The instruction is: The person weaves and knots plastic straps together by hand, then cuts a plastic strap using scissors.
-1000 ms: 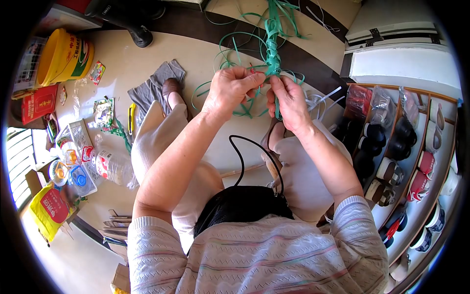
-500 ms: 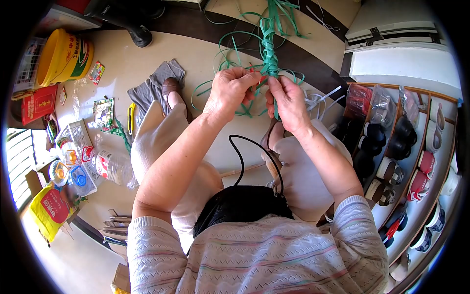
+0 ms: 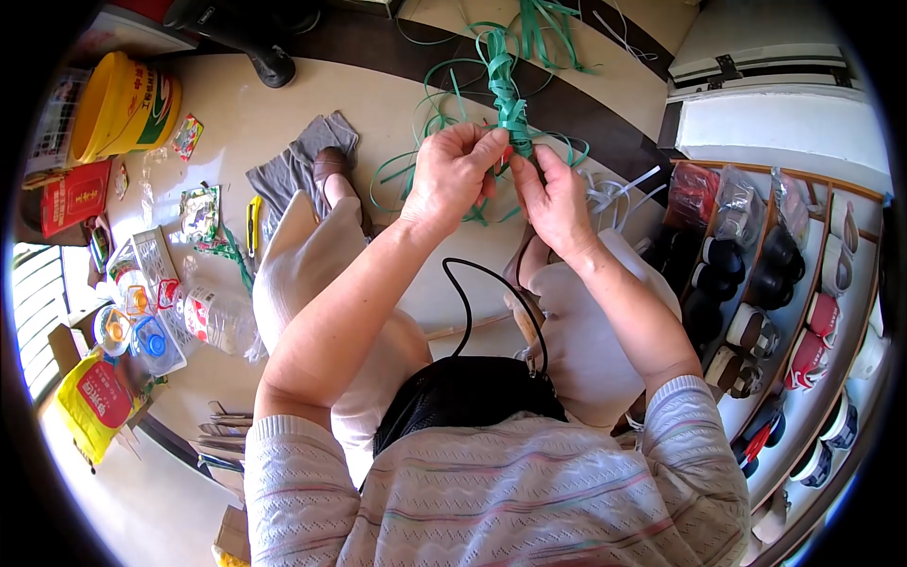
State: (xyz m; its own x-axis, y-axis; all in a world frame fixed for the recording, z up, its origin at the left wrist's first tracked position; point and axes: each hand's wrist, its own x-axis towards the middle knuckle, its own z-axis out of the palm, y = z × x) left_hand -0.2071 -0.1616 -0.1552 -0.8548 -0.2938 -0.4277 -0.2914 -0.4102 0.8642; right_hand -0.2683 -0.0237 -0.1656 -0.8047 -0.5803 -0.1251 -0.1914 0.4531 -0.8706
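A woven length of green strap point(image 3: 505, 90) rises from between my hands, its top tilted left. My left hand point(image 3: 453, 175) is closed at its lower left, with a bit of red showing by the fingertips. On the other side my right hand point(image 3: 556, 200) pinches the lower end of the green weave between thumb and fingers. Loose green strips point(image 3: 548, 33) lie on the floor beyond, and thin green loops curl around the hands. What exactly the left fingertips grip is partly hidden.
A shoe rack point(image 3: 789, 312) stands at the right. At the left are a yellow bucket point(image 3: 128, 109), a red box point(image 3: 76, 198), plastic bottles point(image 3: 213, 317) and a yellow cutter point(image 3: 253, 227). A grey cloth point(image 3: 293, 165) lies under one foot. White strips point(image 3: 619, 194) lie beside my right hand.
The green weave has tilted and shifted left, and its top now stands apart from the loose strips behind. Both hands stay close together at its lower end.
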